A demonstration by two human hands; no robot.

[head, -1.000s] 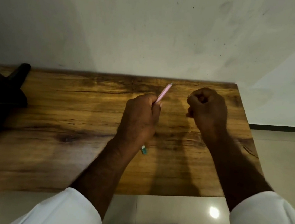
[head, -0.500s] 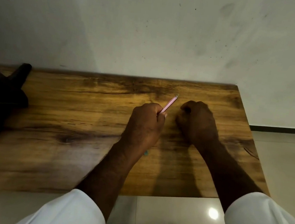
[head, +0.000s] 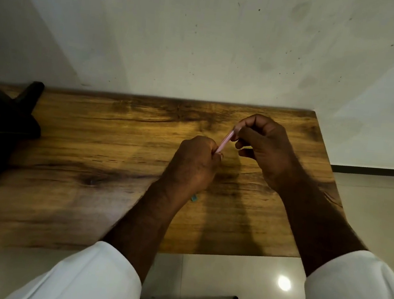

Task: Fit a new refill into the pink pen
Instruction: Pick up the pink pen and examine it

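Nearest, two white sleeves (head: 93,277) frame the view, forearms reaching out over the wooden desk (head: 92,152). Further on, the left hand (head: 193,166) is curled into a closed fist around the lower part of the pink pen (head: 226,141), which slants up and to the right out of the top of that fist, held clear of the desk. Just beyond, the right hand (head: 265,147) pinches the pen's upper end between thumb and forefinger, its other fingers loosely bent and holding nothing I can make out.

This looks like work at the pen's far end, unscrewing or pulling a part, or seating one; whether a refill is in the barrel cannot be told. To do it well, keep the left fist still as the anchor and let only the right fingertips turn or pull, along the line of the barrel, so nothing bends or flies off. Staying low over the desk would help catch any small part that drops.

The pen itself is slim, straight and pale pink, with only a short stretch showing between the hands. A small teal tip (head: 193,198) peeks out under the left wrist; what it belongs to is unclear.
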